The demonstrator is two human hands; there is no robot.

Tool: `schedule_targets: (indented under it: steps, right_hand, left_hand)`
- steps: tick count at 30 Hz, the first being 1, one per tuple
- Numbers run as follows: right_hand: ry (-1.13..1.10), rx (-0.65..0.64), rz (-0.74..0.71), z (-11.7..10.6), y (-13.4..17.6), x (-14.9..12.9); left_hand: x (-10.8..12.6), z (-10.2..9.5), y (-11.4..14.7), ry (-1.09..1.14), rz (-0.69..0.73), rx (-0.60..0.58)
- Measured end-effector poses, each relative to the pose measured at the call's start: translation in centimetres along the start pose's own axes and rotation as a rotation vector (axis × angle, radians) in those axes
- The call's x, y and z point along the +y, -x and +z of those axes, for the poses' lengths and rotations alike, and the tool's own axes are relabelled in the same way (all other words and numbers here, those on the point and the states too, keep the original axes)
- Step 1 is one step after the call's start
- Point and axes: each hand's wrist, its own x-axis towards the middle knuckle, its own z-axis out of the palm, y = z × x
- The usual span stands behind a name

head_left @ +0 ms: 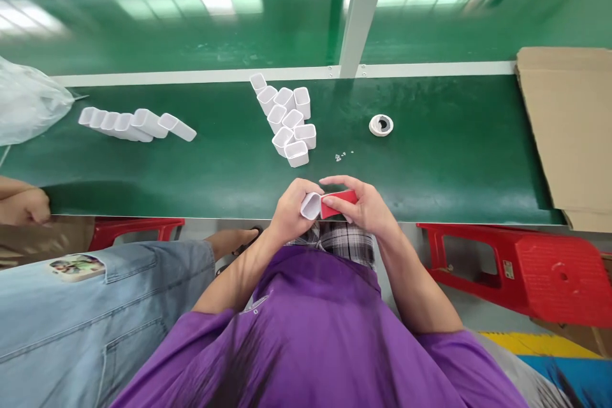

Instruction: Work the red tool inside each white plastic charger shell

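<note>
My left hand (292,211) is wrapped round a white hollow plastic sleeve (311,206), its open end turned toward me and to the right. In my right hand (370,207) is a red flat rectangular piece (343,203), pinched between thumb and fingers. The left end of the red piece meets or lies very near the rim of the sleeve; whether they touch I cannot tell. Both hands are at the near edge of the green table (215,185). Beyond them stands a cluster of several similar white sleeves (292,118), open ends up.
Several more white sleeves (129,124) lean in a row at left, near a clear plastic bag (29,102). White scraps (340,157) and a tape roll (381,125) lie right of centre. Cardboard (568,134) covers the right end. Another person's hand (29,205) rests at left. A red stool (559,277) stands right.
</note>
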Motion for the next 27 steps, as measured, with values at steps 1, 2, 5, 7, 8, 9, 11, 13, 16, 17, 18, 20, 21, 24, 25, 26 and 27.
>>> schedule_targets:
  steps: [1,2,5,7,8,9,11,13,16,17,18,20,21,24,25,26,27]
  right_hand:
    - [0.003,0.030,0.010,-0.3,0.2,0.1]
    - [0.006,0.059,0.005,-0.5,0.6,0.0]
    - [0.078,0.083,-0.100,0.0,1.6,-0.8]
    - [0.207,0.053,-0.192,1.1,2.0,-1.5]
    - [0.287,0.055,-0.223,1.6,2.0,-1.8]
    - [0.361,0.061,-0.237,2.0,1.9,-2.0]
    - [0.441,0.078,-0.219,2.3,1.4,-2.1]
    - [0.418,0.112,-0.170,1.7,0.8,-1.9]
    - [0.297,0.188,-0.142,0.1,0.3,-1.9]
    - [0.265,0.179,-0.150,-0.3,0.3,-2.0]
    - [0.238,0.153,-0.163,-0.6,0.4,-2.3]
    - [0.196,0.118,-0.184,-0.6,0.8,-2.9]
    - [0.184,0.124,-0.193,-0.5,1.0,-3.1]
    - [0.207,0.082,-0.214,0.3,1.0,-3.4]
    - [0.242,0.038,-0.230,0.6,0.8,-3.3]
    - [0.285,-0.006,-0.245,0.8,0.6,-3.1]
    - [0.330,-0.029,-0.249,0.9,0.3,-2.8]
  left_hand:
    - [0.0,0.0,0.0,0.019,-0.025,-0.002]
    - [0.1,-0.1,-0.1,0.034,-0.046,-0.005]
    - [0.1,0.0,-0.2,0.025,-0.051,-0.030]
    - [0.2,0.0,-0.2,-0.005,-0.025,-0.033]
    - [0.2,0.0,-0.2,-0.020,-0.009,-0.028]
    - [0.2,0.0,-0.2,-0.026,0.007,-0.023]
    - [0.3,-0.1,-0.2,-0.020,0.028,-0.023]
    - [0.3,-0.1,-0.2,-0.005,0.044,-0.028]
    - [0.2,-0.1,-0.3,-0.007,0.049,-0.031]
    - [0.2,-0.1,-0.3,-0.010,0.054,-0.032]
    - [0.1,-0.1,-0.3,-0.011,0.057,-0.032]
    - [0.0,0.0,-0.3,-0.010,0.064,-0.027]
    - [0.0,0.0,-0.3,-0.010,0.064,-0.024]
    - [0.0,0.0,-0.2,-0.002,0.042,-0.033]
    - [0.0,0.0,-0.2,0.001,0.041,-0.036]
    - [0.0,0.0,-0.2,0.006,0.038,-0.037]
    - [0.0,-0.1,-0.2,0.008,0.037,-0.032]
